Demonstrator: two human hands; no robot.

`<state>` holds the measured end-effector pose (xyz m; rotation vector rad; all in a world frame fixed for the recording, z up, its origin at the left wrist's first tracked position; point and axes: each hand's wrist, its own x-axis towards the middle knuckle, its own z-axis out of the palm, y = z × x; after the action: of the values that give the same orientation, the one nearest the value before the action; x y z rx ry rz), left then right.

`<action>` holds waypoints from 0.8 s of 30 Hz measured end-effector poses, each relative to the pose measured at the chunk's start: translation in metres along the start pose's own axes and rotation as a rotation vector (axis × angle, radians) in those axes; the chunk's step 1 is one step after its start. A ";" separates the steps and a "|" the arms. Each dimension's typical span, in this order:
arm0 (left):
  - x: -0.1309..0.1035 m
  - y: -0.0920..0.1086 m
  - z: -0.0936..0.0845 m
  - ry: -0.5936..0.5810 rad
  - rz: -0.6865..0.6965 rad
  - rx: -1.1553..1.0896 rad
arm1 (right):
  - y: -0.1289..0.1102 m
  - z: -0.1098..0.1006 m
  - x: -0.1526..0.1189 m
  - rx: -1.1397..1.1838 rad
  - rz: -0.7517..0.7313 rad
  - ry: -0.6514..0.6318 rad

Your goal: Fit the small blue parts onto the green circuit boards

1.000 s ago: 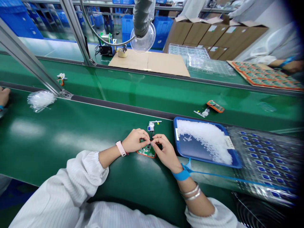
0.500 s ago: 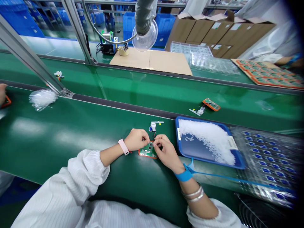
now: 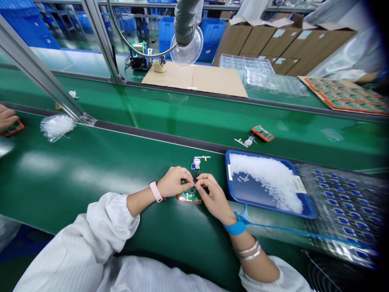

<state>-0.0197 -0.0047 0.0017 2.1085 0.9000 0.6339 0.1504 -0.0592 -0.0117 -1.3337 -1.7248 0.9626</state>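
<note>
A green circuit board with an orange edge [image 3: 189,197] lies flat on the green bench in front of me. My left hand [image 3: 175,182] reaches over its upper left part, thumb and fingertips pinched. From the other side my right hand [image 3: 212,195] pinches above the board's upper right part, its fingertips nearly meeting those of the left. Whatever sits between the fingertips is too small or hidden to tell. Beyond the hands, a white connector piece with a thin white strip [image 3: 197,163] hangs on dark and red wires that run toward the board.
Right of my hand is a blue tray [image 3: 251,194] of small white pieces, then a clear blister tray [image 3: 337,202] with blue parts. Another wired board [image 3: 263,133] lies on the belt behind. A plastic bag [image 3: 57,126] and a co-worker's hand [image 3: 6,118] are at left.
My left fingertips have shifted slightly right, closer to my right fingertips. The wired board on the belt has moved left. The co-worker's hand at the left edge shows more, over an orange-edged board.
</note>
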 end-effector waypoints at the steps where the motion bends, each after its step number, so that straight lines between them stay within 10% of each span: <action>1: -0.001 0.001 0.000 0.003 -0.005 -0.004 | 0.000 0.000 0.000 -0.011 -0.007 -0.004; 24: 0.003 0.012 -0.001 -0.074 -0.167 0.051 | -0.004 0.002 0.003 -0.098 0.043 -0.011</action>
<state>-0.0140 -0.0079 0.0117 2.0615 1.0471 0.4486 0.1467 -0.0567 -0.0090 -1.4360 -1.7777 0.9207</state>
